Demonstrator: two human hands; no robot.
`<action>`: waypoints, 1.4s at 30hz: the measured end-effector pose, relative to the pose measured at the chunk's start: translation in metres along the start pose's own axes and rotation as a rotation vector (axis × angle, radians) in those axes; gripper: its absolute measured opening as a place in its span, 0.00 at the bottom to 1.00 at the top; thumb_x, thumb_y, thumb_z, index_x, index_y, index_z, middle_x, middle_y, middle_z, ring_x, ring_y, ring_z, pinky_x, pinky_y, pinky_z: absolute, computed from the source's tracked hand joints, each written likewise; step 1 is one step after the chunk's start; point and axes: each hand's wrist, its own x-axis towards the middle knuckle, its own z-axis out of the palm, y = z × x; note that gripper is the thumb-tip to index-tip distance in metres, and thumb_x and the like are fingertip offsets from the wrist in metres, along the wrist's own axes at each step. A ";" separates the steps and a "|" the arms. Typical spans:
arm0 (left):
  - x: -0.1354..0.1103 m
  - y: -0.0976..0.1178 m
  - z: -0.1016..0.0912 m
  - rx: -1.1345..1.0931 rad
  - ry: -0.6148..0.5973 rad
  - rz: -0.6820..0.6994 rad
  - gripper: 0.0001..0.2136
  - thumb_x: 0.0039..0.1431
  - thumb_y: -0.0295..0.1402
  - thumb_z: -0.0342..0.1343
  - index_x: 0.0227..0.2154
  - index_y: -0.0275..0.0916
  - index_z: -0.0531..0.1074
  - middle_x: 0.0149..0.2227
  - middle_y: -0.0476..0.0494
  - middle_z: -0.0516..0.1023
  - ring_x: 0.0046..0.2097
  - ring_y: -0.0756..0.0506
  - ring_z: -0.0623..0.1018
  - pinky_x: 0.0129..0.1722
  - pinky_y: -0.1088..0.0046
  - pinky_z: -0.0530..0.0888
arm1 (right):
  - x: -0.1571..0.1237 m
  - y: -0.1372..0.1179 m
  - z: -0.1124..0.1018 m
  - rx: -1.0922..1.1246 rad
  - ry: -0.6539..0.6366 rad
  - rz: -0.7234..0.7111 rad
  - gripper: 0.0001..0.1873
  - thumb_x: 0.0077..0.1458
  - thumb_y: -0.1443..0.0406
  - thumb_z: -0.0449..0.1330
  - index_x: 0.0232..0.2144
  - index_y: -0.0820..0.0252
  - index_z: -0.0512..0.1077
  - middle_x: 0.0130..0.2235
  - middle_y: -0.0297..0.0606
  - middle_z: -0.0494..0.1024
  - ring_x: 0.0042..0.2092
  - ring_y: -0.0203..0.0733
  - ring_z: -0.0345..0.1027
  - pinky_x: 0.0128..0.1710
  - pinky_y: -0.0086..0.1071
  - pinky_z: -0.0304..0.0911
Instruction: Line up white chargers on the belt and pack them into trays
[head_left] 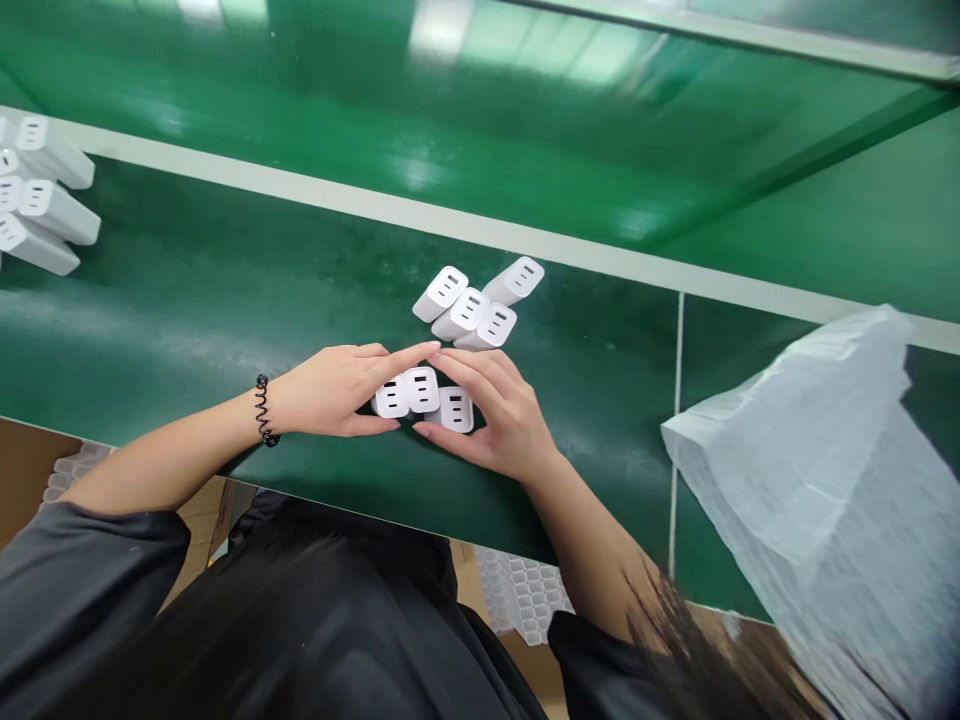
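White chargers [422,390] stand in a small cluster on the green tabletop, their port ends facing up. My left hand [337,390] curves round the cluster from the left, its thumb on the near side and its fingers on the far side. From the right, my right hand [499,408] closes round the same cluster, with one charger [456,409] inside its thumb and fingers. The fingertips of both hands meet behind the cluster. Just beyond my fingers, several more white chargers [463,312] lean close together.
At the far left stand several more white chargers [56,210]. A crumpled translucent white bag [810,450] lies on the right of the green table [225,270]. A pale strip [337,197] runs along the back. Clear cell trays [532,595] show below the front edge.
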 end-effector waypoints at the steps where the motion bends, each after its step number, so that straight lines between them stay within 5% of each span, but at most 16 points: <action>1: 0.000 0.000 0.000 -0.015 0.001 0.000 0.39 0.63 0.42 0.56 0.69 0.38 0.42 0.43 0.40 0.78 0.40 0.44 0.77 0.38 0.71 0.71 | 0.000 -0.003 0.002 0.005 -0.003 -0.004 0.36 0.56 0.54 0.66 0.63 0.50 0.58 0.52 0.45 0.77 0.49 0.55 0.72 0.49 0.50 0.71; 8: -0.001 -0.003 -0.001 -0.056 0.015 0.024 0.41 0.63 0.39 0.57 0.70 0.42 0.36 0.56 0.40 0.76 0.48 0.43 0.77 0.43 0.70 0.73 | -0.004 -0.018 -0.005 0.111 0.214 0.049 0.34 0.57 0.59 0.65 0.63 0.46 0.59 0.47 0.42 0.75 0.44 0.52 0.72 0.42 0.48 0.72; 11: 0.000 -0.004 -0.002 -0.055 0.009 0.021 0.41 0.63 0.39 0.57 0.70 0.41 0.37 0.56 0.40 0.76 0.49 0.43 0.77 0.42 0.70 0.73 | -0.005 -0.005 -0.025 0.072 0.384 0.221 0.27 0.58 0.57 0.63 0.58 0.49 0.64 0.47 0.45 0.72 0.47 0.54 0.70 0.39 0.48 0.72; 14: 0.000 -0.005 -0.003 -0.052 0.000 0.016 0.39 0.64 0.39 0.56 0.70 0.41 0.38 0.56 0.39 0.76 0.49 0.43 0.77 0.41 0.71 0.73 | -0.003 0.015 -0.044 0.031 0.360 0.478 0.19 0.57 0.57 0.63 0.50 0.51 0.69 0.45 0.43 0.71 0.42 0.49 0.70 0.32 0.40 0.72; 17: 0.000 -0.005 -0.003 -0.052 0.000 0.022 0.39 0.64 0.39 0.55 0.70 0.41 0.38 0.57 0.39 0.75 0.50 0.43 0.77 0.42 0.70 0.74 | -0.002 0.029 -0.051 0.046 0.234 0.572 0.17 0.53 0.58 0.67 0.44 0.54 0.70 0.41 0.39 0.71 0.35 0.42 0.68 0.26 0.34 0.70; 22: -0.001 -0.006 -0.003 -0.044 0.012 0.045 0.39 0.65 0.40 0.55 0.70 0.41 0.38 0.57 0.38 0.75 0.50 0.43 0.77 0.42 0.70 0.74 | -0.003 0.033 -0.033 0.059 0.132 0.525 0.21 0.54 0.58 0.66 0.49 0.55 0.69 0.47 0.42 0.69 0.35 0.40 0.69 0.30 0.37 0.75; 28: -0.002 -0.008 -0.002 -0.031 0.035 0.062 0.41 0.65 0.43 0.56 0.70 0.42 0.34 0.58 0.39 0.74 0.50 0.42 0.77 0.44 0.68 0.74 | -0.002 0.026 -0.014 0.261 0.131 0.458 0.37 0.56 0.56 0.65 0.64 0.48 0.56 0.63 0.48 0.58 0.41 0.41 0.75 0.41 0.42 0.77; 31: -0.002 -0.008 0.000 -0.039 0.044 0.063 0.43 0.64 0.44 0.57 0.70 0.44 0.33 0.58 0.39 0.74 0.51 0.41 0.76 0.45 0.67 0.73 | 0.000 0.022 -0.025 0.241 0.131 0.377 0.27 0.61 0.56 0.61 0.60 0.48 0.62 0.58 0.44 0.65 0.36 0.37 0.73 0.34 0.36 0.75; 37: -0.001 -0.004 0.007 -0.056 0.056 0.070 0.41 0.66 0.45 0.53 0.70 0.42 0.33 0.56 0.36 0.75 0.49 0.41 0.76 0.45 0.65 0.74 | -0.002 0.018 -0.037 0.368 -0.387 0.170 0.35 0.54 0.54 0.68 0.61 0.49 0.61 0.51 0.41 0.72 0.34 0.37 0.69 0.33 0.35 0.73; 42: -0.002 -0.003 0.012 -0.104 0.056 0.120 0.38 0.68 0.42 0.50 0.71 0.40 0.32 0.53 0.34 0.74 0.47 0.41 0.76 0.45 0.64 0.75 | -0.002 0.009 -0.005 0.415 -0.259 0.118 0.27 0.58 0.61 0.65 0.57 0.53 0.62 0.49 0.41 0.75 0.36 0.38 0.69 0.34 0.34 0.72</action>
